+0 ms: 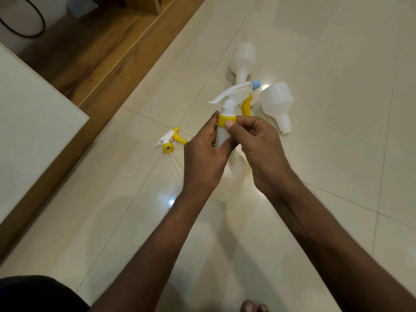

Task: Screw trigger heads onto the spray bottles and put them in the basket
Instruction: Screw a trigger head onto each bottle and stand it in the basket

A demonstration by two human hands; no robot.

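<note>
A white spray bottle is held upright above the floor, its neck gripped by my left hand. On top sits a white trigger head with a yellow lever, a blue nozzle and a yellow collar. My right hand pinches that collar with thumb and fingers. Two more white bottles lie headless on the tiles: one behind the trigger head, one to its right. A loose trigger head with yellow lever and collar lies on the floor at the left. No basket is in view.
A pale tabletop fills the left edge. Wooden shelving runs diagonally behind it, with a black cable loop at the top left. Glossy cream tiles cover the floor. Toes show at the bottom edge.
</note>
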